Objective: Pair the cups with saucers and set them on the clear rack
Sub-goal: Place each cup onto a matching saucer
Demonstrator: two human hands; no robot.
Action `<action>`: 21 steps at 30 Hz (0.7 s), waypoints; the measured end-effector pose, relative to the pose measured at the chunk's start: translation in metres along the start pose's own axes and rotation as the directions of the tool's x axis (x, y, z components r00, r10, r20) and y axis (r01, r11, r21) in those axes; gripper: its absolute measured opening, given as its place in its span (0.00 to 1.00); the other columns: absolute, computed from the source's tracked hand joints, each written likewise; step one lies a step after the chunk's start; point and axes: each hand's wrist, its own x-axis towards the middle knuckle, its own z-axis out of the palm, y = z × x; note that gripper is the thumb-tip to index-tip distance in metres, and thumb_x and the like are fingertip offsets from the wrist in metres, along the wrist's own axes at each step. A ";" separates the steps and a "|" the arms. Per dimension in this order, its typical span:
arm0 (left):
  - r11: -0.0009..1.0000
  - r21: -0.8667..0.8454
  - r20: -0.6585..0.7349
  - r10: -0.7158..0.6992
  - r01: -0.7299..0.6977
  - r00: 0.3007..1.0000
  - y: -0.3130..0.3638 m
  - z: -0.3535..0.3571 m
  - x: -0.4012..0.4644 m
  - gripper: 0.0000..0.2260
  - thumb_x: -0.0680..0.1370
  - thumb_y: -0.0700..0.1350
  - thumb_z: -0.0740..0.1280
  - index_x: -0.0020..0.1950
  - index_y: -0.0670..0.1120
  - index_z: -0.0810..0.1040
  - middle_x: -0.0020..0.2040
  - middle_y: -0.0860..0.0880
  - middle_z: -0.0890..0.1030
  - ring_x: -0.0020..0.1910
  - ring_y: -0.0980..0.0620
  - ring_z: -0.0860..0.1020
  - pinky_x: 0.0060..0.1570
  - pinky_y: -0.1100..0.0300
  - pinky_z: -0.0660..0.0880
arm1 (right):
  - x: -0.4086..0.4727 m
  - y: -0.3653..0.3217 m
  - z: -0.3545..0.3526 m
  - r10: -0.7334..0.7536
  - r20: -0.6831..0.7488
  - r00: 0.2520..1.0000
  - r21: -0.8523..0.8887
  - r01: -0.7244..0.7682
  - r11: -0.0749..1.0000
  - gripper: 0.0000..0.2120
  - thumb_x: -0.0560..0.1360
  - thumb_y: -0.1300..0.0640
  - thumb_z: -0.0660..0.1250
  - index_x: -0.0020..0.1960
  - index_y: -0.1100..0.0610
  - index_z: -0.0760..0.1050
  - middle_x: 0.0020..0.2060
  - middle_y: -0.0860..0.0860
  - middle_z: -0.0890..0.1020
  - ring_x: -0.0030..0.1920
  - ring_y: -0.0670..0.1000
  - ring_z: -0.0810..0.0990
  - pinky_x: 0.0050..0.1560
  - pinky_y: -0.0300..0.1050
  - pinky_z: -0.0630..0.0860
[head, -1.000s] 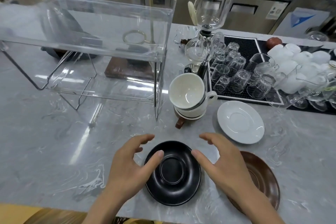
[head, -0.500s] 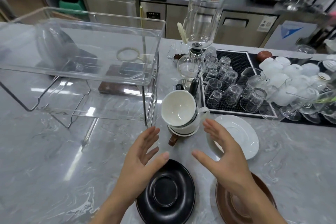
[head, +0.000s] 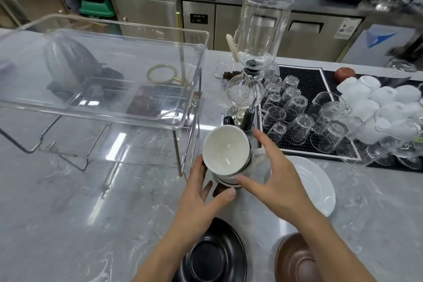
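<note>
Head view, the only one supplied. We find the stack of cups [head: 226,155] directly between the hands, standing on the counter [head: 68,213]. The top cup is white and tilted toward us; a brown handle shows at the base of the stack. How many cups are nested we cannot tell.

The left hand [head: 201,192] is spread, its fingers against the left side of the stack, thumb extended below. The right hand [head: 279,176] is also spread, fingers reaching past the far side and thumb across the near side of the lower cups. Neither hand is clenched; whether either bears weight we cannot tell.

In our judgement the cups are glazed ceramic: rigid, smooth, slippery and breakable, and a leaning stack is top-heavy. We advise taking the top cup alone by rim or handle while the other hand steadies the rest.

The black saucer [head: 212,256] lies beneath the left forearm, the brown saucer [head: 295,261] beneath the right forearm, and the white saucer [head: 313,181] just right of the right hand, partly under it. The clear rack [head: 103,80] stands beyond and left of the left hand, no cups on it.

The counter is grey, polished, marble-patterned and hard. Beyond the right hand stand a glass siphon brewer [head: 254,57] and a black mat [head: 304,89] of upturned glasses; steel cabinets line the far wall.
</note>
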 end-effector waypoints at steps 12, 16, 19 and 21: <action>1.000 -0.021 0.014 0.020 -0.019 1.000 0.001 0.002 0.016 0.39 0.67 0.46 0.77 0.76 0.58 0.65 0.73 0.62 0.74 0.75 0.61 0.69 0.77 0.47 0.63 | 0.025 -0.001 0.005 -0.022 0.132 0.991 -0.085 0.033 0.996 0.47 0.65 0.47 0.79 0.70 0.33 0.49 0.62 0.21 0.50 0.60 0.16 0.41 0.71 0.33 0.42; 1.000 -0.022 -0.006 0.018 -0.018 1.000 0.002 0.003 0.016 0.43 0.67 0.47 0.78 0.78 0.54 0.63 0.74 0.60 0.72 0.75 0.61 0.67 0.77 0.43 0.63 | 0.024 0.000 0.008 0.017 0.098 0.995 -0.053 -0.012 0.999 0.48 0.65 0.49 0.80 0.75 0.39 0.55 0.72 0.30 0.58 0.70 0.30 0.47 0.74 0.38 0.47; 1.000 -0.015 -0.004 0.025 -0.025 1.000 0.004 0.003 0.015 0.43 0.68 0.46 0.77 0.79 0.54 0.62 0.75 0.60 0.71 0.76 0.62 0.66 0.77 0.43 0.62 | 0.022 -0.001 0.009 0.040 0.086 0.996 -0.045 -0.036 0.998 0.49 0.65 0.50 0.80 0.77 0.42 0.55 0.73 0.33 0.60 0.72 0.37 0.48 0.73 0.38 0.47; 0.999 -0.010 0.000 0.034 -0.034 0.999 0.005 0.004 0.013 0.42 0.69 0.46 0.77 0.79 0.54 0.61 0.76 0.59 0.70 0.77 0.60 0.65 0.78 0.43 0.61 | 0.021 -0.002 0.009 0.037 0.088 0.995 -0.046 -0.033 0.998 0.48 0.65 0.50 0.80 0.77 0.41 0.55 0.73 0.33 0.59 0.73 0.38 0.47 0.72 0.38 0.48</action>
